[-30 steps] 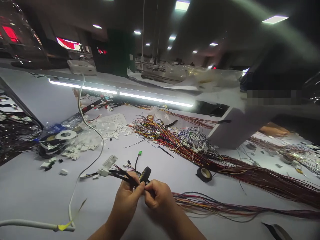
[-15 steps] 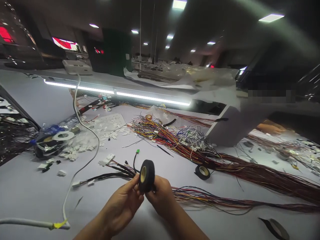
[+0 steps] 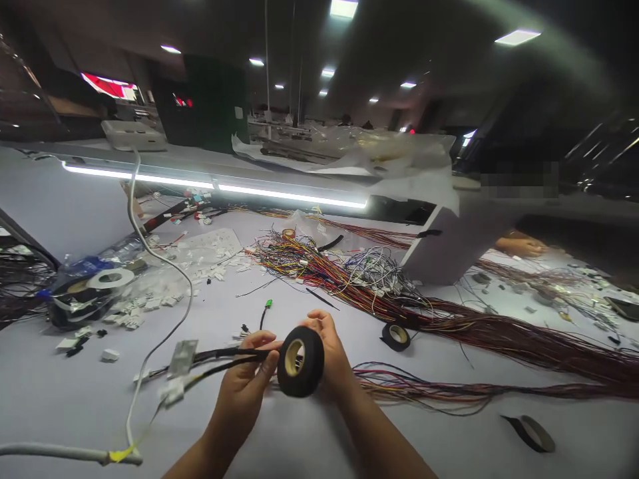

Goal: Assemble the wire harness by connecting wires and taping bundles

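Note:
My left hand [image 3: 244, 386] is closed around a wire harness [image 3: 224, 354], its thumb pressing on the black-wrapped branches. White connectors [image 3: 174, 391] hang from the branch ends to the left, and a green connector [image 3: 268, 304] sticks up behind the hand. A roll of black tape [image 3: 314, 362] stands on edge against the harness, its pale core facing me. My right hand [image 3: 333, 352] is curled round the far side of the roll, with fingertips raised above it and the rest partly hidden. Loose coloured wires [image 3: 414, 387] of the harness run off to the right.
A thick wire bundle [image 3: 474, 329] crosses the table behind my hands. Another black tape roll [image 3: 396, 337] lies beside it. A white cable [image 3: 186, 306] loops down the left, near scattered white connectors [image 3: 132, 316]. Another person's hand [image 3: 522, 244] shows beyond the divider [image 3: 444, 249].
The tape roll has turned its face more towards me and shifted slightly right. The harness branches have been lifted and swung nearer. My right hand's fingers have come up behind the roll.

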Motion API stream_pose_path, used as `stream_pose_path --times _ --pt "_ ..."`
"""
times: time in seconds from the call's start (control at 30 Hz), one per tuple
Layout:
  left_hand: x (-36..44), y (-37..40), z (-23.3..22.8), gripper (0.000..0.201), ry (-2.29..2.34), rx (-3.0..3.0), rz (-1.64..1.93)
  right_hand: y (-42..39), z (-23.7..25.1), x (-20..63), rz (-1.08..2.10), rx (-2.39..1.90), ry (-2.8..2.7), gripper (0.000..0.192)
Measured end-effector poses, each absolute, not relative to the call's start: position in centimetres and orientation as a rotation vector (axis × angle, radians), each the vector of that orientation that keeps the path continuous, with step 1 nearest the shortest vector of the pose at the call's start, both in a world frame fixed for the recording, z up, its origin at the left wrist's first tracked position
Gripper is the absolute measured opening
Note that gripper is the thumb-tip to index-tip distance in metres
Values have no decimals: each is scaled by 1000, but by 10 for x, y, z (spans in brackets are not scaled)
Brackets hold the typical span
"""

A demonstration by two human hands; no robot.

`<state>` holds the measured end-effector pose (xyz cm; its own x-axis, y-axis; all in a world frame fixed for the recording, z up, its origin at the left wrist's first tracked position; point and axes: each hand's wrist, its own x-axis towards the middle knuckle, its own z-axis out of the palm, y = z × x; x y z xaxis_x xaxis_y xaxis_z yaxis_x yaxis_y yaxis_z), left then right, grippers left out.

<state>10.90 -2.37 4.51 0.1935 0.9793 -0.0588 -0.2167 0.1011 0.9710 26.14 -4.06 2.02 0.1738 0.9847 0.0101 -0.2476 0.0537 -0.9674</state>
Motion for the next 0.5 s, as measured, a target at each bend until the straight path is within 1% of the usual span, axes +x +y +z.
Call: stream_pose_path --times 0.03,0.07,0.13,0.2,0.27,0.33,0.4,0.47,0.5 --pt "109 -23 45 23 973 1114 1137 -39 21 262 1195 -1073 -968 27" --pt "109 -22 44 25 997 1137 1112 -38 22 264 1235 -1047 -1063 31" --pt "110 -18 42 32 1037 1094 995 -41 26 269 1275 -961 -1260 45" --pt "111 -14 39 37 1051 994 912 -48 31 272 1158 -915 -1442 55" --pt "111 -11 36 40 1025 937 893 -55 34 271 935 -951 -1646 59" --pt "111 -10 34 41 1009 930 884 -59 36 267 752 -1022 -1801 51" --pt "110 -11 30 42 1010 941 875 -57 35 261 710 -1114 -1752 38" --pt "107 -12 26 40 1012 1001 917 -48 31 258 860 -1254 -1478 30" --pt "105 -13 24 38 1007 1080 970 -42 28 257 980 -1323 -1315 29"
